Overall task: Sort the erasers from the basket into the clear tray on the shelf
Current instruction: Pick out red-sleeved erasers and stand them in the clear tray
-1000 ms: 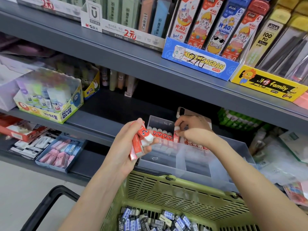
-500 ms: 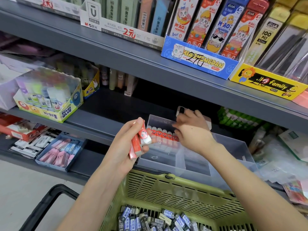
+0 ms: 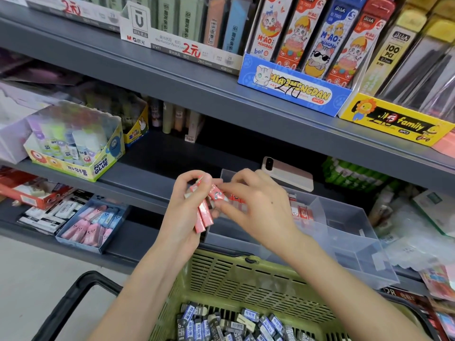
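My left hand (image 3: 183, 212) holds a small stack of red-sleeved erasers (image 3: 203, 215) upright in front of the clear tray (image 3: 349, 232) on the lower shelf. My right hand (image 3: 256, 207) has come beside it and pinches the top red eraser (image 3: 216, 193) of that stack between thumb and fingers. A row of red erasers (image 3: 301, 212) stands in the tray's back compartment, partly hidden by my right hand. Below, the green basket (image 3: 246, 274) holds several blue-and-black sleeved erasers (image 3: 221, 323).
A phone (image 3: 286, 173) leans behind the tray. A box of glue sticks (image 3: 73, 148) stands on the shelf to the left; a blue box of pink erasers (image 3: 93, 222) lies on the lower shelf. The basket's black handle (image 3: 71, 299) hangs at lower left.
My right hand left the row in the tray and moved left to the stack in my left hand, taking hold of its top eraser. My left hand stayed about where it was.
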`<state>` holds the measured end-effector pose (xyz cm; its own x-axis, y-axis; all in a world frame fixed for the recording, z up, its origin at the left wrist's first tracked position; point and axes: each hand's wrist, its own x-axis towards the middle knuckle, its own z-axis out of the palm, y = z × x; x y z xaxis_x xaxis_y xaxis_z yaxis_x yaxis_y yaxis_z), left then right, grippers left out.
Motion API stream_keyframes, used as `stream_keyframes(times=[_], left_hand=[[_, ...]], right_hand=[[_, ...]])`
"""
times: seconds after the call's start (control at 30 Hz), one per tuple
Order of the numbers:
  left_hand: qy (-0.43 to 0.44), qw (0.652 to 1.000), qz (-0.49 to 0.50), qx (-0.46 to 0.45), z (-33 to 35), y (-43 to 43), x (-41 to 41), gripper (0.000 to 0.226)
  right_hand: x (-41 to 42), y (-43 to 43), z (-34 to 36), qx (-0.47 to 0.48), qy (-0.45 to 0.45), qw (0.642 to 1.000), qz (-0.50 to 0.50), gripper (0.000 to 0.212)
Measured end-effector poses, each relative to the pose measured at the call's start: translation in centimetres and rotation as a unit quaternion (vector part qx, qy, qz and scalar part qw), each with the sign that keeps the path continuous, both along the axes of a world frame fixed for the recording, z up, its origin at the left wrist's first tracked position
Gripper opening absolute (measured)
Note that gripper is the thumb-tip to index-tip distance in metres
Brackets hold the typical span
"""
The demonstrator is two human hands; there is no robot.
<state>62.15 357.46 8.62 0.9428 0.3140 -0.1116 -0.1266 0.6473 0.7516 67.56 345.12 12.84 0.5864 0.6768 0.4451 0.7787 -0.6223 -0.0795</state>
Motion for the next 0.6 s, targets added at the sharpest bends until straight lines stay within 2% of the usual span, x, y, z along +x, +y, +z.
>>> stream_keyframes(times=[0.07,0.1,0.17,0.23,0.27,0.3,0.4,0.5,0.6], left_hand=[[0.008,1.0,0.0,0.009,-0.1,0.0,0.0,0.027],[0.014,1.0,0.002,0.01,-0.1,0.0,0.0,0.03],[0.025,1.0,0.007,0.001,-0.2,0.1,0.0,0.036],[0.036,0.998,0.013,-0.039,-0.3,0.3,0.2,0.036],[0.046,0.997,0.021,-0.066,-0.4,0.5,0.3,0.033],[0.056,0.994,0.03,-0.09,-0.5,0.7,0.3,0.029],[0.076,0.986,0.04,-0.142,-0.7,1.3,0.5,0.016],[0.074,0.982,0.033,-0.17,-0.8,1.5,0.5,0.032],[0.074,0.984,0.039,-0.159,-0.9,1.6,0.5,0.044]], right_hand=[[0.0,0.0,-0.2,-0.001,-0.015,1.0,0.026,0.022],[0.1,0.1,-0.2,0.008,0.019,0.999,0.027,0.018],[0.5,0.1,0.1,0.085,0.185,0.979,0.008,0.006],[1.4,-0.2,0.6,0.221,0.371,0.902,-0.002,0.012],[2.1,-0.4,0.8,0.271,0.417,0.867,-0.014,0.014],[2.8,-0.7,1.0,0.294,0.439,0.848,-0.034,0.014],[4.7,-0.8,0.7,0.292,0.469,0.827,-0.109,0.009],[5.9,0.1,-0.7,0.254,0.501,0.813,-0.153,0.005],[6.1,1.6,-2.1,0.273,0.531,0.785,-0.167,0.016]])
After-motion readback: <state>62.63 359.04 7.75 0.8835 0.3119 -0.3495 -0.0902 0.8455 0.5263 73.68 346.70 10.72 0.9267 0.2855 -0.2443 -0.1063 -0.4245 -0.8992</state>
